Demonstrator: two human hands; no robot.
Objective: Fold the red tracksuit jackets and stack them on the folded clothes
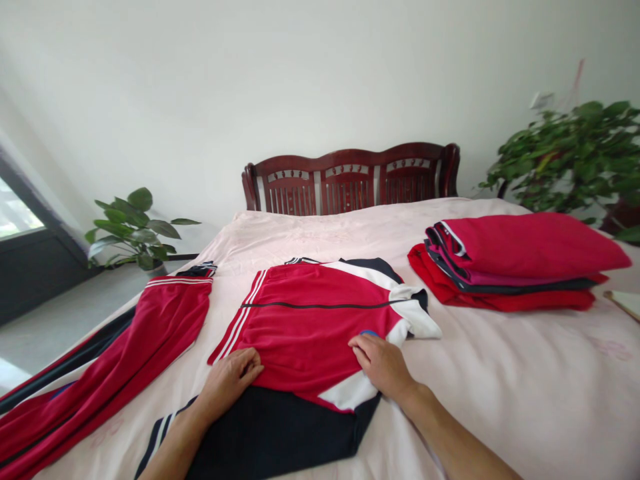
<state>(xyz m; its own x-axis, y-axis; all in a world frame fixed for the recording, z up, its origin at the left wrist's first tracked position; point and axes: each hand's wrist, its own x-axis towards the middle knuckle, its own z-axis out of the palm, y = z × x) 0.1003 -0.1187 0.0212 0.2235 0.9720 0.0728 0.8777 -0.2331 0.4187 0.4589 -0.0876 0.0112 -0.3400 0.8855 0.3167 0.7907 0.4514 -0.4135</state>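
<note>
Touching one jacket [300, 333], two curled hands [235, 375] [384, 363], grip unclear, one clothes stack [520, 263]

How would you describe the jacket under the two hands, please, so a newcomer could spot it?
Start at the wooden headboard, then look down the pale bed. Midway lies a red jacket with a white collar. Unlike the folded stack and the clothes on either side, it alone has the left hand and right hand on it.

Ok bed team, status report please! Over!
Left hand on jacket near striped hem; right hand near white shoulder. Jacket spread out, dark sleeve nearest the person. Folded clothes off to the right, apart.
</note>
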